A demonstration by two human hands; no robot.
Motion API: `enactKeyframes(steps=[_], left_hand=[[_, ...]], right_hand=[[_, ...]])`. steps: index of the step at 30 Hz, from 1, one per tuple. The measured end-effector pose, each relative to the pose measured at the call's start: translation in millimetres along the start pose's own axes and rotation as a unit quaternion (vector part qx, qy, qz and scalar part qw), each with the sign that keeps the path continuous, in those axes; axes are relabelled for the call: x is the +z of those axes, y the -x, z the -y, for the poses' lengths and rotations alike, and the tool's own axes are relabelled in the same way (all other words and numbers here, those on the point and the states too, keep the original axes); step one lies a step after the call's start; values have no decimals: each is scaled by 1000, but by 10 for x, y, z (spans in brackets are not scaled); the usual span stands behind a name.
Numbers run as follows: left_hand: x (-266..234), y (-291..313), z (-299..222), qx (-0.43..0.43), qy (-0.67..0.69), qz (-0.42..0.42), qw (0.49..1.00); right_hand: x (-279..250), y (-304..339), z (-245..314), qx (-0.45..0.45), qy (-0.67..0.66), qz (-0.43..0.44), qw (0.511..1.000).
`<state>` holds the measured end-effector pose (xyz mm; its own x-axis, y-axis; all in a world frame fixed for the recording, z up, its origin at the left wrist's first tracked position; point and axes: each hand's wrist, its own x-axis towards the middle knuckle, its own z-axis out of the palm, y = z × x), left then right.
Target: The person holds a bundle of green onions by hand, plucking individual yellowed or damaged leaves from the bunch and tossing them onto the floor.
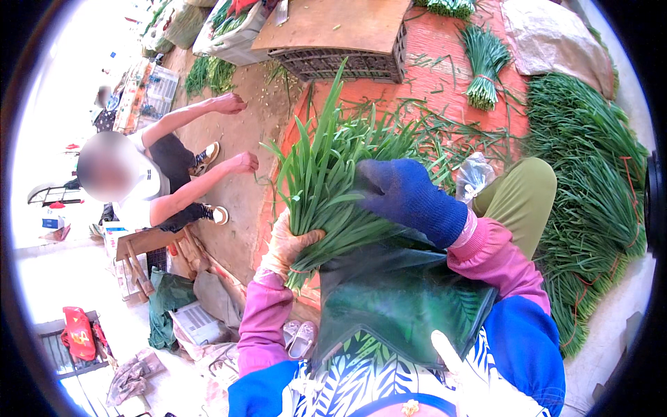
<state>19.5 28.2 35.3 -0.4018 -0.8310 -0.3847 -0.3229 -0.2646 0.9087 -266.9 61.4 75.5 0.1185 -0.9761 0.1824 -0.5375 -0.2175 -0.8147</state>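
A loose bunch of long, flat green garlic chives (326,174) stands in front of me, leaf tips fanned up and away. My left hand (286,244), in a pale thin glove, is closed around its lower stems. My right hand (410,198), in a thick blue knit glove, is closed against the leaves on the right side; its fingertips are partly hidden among them. Below the bunch, a dark green apron (396,299) covers my lap.
Tied chives (483,66) lie on an orange sheet (431,42) strewn with loose leaves. A large chive pile (583,194) is at right, a board-topped crate (340,28) ahead. Another person (177,167) sits at left, hands raised. Beside my knee lies a clear plastic bag (474,176).
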Motion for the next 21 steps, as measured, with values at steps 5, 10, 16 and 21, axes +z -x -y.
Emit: enactKeyframes(steps=[5,10,16,21], left_hand=[[32,-11,-41,7,-15,-5,1000],[77,-9,-85,6,-6,-8,1000],[16,-20,11,-15,-22,-11,1000],[59,2,-71,-20,-53,-14,998]], right_hand=[[-71,87,-201,-46,-37,53,997],[-597,192,-508,188,-354,-4,916],[-934,187,-342,100,-116,-53,987],[-520,96,-329,-133,16,-85,987]])
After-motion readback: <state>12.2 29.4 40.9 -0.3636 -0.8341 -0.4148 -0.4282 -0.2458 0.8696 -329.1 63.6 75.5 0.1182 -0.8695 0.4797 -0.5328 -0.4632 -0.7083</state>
